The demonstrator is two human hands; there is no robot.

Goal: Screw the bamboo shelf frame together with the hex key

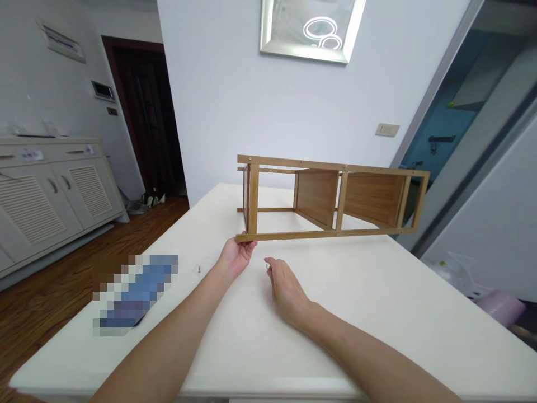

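A wooden shelf rack lies on its side across the white table, its slatted frame and flat boards showing. My left hand is closed around the lower rail at its left end, fingers curled underneath. Just right of it, my right hand is in front of the rack and apart from it. Its thumb and fingers pinch a small metal piece that looks like a screw, mostly hidden by the fingertips. A loose screw stands on the table left of my left wrist.
A blurred-out blue flat object lies near the table's left edge. The white table reaches the wall behind. A white cabinet stands at the far left, and a pinkish roll is beyond the table's right edge.
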